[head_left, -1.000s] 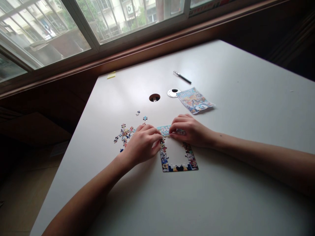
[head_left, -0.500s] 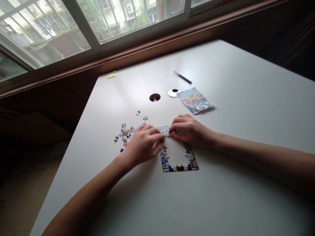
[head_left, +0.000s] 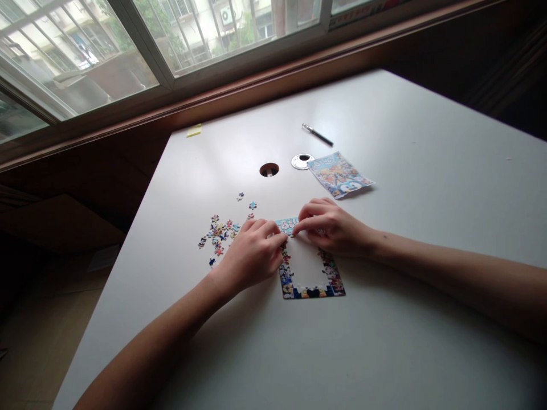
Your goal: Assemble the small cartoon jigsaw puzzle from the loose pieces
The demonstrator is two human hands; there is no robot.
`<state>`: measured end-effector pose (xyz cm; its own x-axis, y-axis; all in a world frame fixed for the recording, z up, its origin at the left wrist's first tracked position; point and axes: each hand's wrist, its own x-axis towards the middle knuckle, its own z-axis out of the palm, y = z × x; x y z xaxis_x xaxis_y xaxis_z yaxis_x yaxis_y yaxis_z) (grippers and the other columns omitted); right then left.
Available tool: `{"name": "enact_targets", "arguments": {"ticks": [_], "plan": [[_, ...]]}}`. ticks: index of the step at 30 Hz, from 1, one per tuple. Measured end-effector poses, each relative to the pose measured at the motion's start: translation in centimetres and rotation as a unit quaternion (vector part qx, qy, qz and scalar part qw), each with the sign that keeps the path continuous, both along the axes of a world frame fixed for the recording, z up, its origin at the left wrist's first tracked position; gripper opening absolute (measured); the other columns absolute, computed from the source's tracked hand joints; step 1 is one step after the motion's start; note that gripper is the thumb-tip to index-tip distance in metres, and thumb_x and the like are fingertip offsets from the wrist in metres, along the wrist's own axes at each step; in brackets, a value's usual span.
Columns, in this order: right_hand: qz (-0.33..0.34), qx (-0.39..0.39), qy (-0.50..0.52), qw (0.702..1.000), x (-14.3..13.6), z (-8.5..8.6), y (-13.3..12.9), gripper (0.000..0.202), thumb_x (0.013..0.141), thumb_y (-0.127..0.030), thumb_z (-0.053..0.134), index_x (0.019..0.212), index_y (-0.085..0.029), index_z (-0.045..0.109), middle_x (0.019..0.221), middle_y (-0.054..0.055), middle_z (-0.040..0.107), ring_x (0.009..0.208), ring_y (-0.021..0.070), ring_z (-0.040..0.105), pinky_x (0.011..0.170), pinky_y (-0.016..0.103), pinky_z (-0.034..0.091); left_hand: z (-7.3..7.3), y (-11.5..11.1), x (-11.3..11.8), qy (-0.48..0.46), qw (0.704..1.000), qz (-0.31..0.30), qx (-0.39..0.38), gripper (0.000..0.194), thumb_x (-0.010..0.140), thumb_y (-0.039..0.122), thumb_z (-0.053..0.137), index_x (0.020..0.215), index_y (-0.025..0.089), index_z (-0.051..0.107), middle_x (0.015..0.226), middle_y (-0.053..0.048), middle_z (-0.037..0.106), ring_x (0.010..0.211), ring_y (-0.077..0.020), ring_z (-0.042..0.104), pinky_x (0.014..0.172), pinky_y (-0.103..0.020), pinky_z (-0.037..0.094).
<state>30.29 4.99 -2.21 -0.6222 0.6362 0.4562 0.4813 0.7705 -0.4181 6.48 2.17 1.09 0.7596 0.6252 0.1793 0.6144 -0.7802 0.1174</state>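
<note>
A partly assembled jigsaw puzzle point(head_left: 337, 282) lies flat on the white table, its joined border pieces surrounding a bare middle. At its upper left side, my left hand point(head_left: 256, 247) is closed, with thumb and fingers together gripping the edge. My right hand point(head_left: 331, 228) curls over the upper right part. Its bent index finger presses down at the inner side of the blue top strip, where a small piece shows by the fingertip. Both hands hide parts of the border. Loose jigsaw pieces point(head_left: 219, 230) are scattered in a heap left of my left hand.
A creased picture sheet point(head_left: 339, 173) lies beyond my right hand, overlapping a round metal cover point(head_left: 301, 162). Nearby are an open cable hole point(head_left: 269, 169) and a pen point(head_left: 317, 134). Yellow tape point(head_left: 194, 130) marks the table's far left edge, below a window.
My right hand has shifted slightly right, its index finger now pressing lower on the top strip. My left hand has dropped slightly, and more of the blue strip shows between the hands.
</note>
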Motion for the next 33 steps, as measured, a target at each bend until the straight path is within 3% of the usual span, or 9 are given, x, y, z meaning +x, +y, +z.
{"name": "enact_targets", "arguments": {"ticks": [5, 11, 17, 24, 29, 33], "plan": [[-0.005, 0.017, -0.009, 1.000, 0.0, -0.1, -0.1, 0.030, 0.083, -0.005, 0.056, 0.087, -0.027, 0.076, 0.084, 0.002, 0.066, 0.082, 0.0179, 0.057, 0.080, 0.034, 0.038, -0.1, 0.0, 0.2, 0.003, 1.000, 0.010, -0.003, 0.027, 0.086, 0.014, 0.053, 0.110, 0.019, 0.063, 0.100, -0.007, 0.062, 0.097, -0.0221, 0.055, 0.091, -0.039, 0.043], [-0.003, 0.014, -0.006, 1.000, 0.1, -0.2, 0.0, 0.031, 0.077, -0.002, 0.057, 0.094, -0.023, 0.073, 0.087, 0.004, 0.067, 0.085, 0.0194, 0.057, 0.082, 0.035, 0.040, -0.2, 0.0, 0.2, 0.002, 1.000, 0.011, 0.000, 0.026, 0.087, 0.015, 0.052, 0.109, 0.020, 0.064, 0.102, -0.007, 0.061, 0.098, -0.0225, 0.055, 0.093, -0.040, 0.041], [0.000, 0.012, -0.021, 1.000, 0.2, -0.3, 0.1, 0.032, 0.082, -0.004, 0.054, 0.090, -0.027, 0.074, 0.086, 0.003, 0.066, 0.083, 0.0191, 0.056, 0.080, 0.035, 0.038, -0.6, 0.2, 0.1, -0.029, 0.999, 0.014, -0.005, 0.029, 0.086, 0.013, 0.052, 0.112, 0.021, 0.062, 0.097, -0.007, 0.061, 0.094, -0.0222, 0.055, 0.092, -0.040, 0.042], [0.006, 0.025, -0.032, 0.999, 0.2, -0.3, 0.0, 0.037, 0.076, 0.000, 0.054, 0.099, -0.024, 0.071, 0.091, 0.005, 0.065, 0.087, 0.0204, 0.055, 0.082, 0.036, 0.039, -0.7, 0.5, -0.2, -0.042, 0.999, 0.015, -0.023, 0.028, 0.088, 0.012, 0.051, 0.110, 0.022, 0.066, 0.101, -0.006, 0.061, 0.098, -0.0215, 0.055, 0.094, -0.040, 0.041], [0.009, 0.031, -0.049, 0.998, 0.2, -0.4, 0.0, 0.036, 0.080, -0.002, 0.051, 0.098, -0.025, 0.072, 0.090, 0.005, 0.063, 0.086, 0.0202, 0.053, 0.082, 0.036, 0.038, -1.2, 0.4, 0.2, -0.057, 0.995, 0.055, -0.053, 0.032, 0.089, 0.009, 0.049, 0.111, 0.023, 0.066, 0.100, -0.006, 0.061, 0.099, -0.0214, 0.053, 0.095, -0.042, 0.039], [0.007, 0.025, -0.051, 0.998, 0.2, -0.3, 0.0, 0.040, 0.079, 0.001, 0.049, 0.099, -0.026, 0.071, 0.092, 0.006, 0.063, 0.087, 0.0204, 0.052, 0.083, 0.036, 0.038, -0.1, 0.7, 0.3, -0.095, 0.989, 0.079, -0.080, 0.033, 0.086, 0.006, 0.049, 0.107, 0.025, 0.067, 0.108, -0.005, 0.063, 0.108, -0.0239, 0.051, 0.093, -0.042, 0.040]]}}
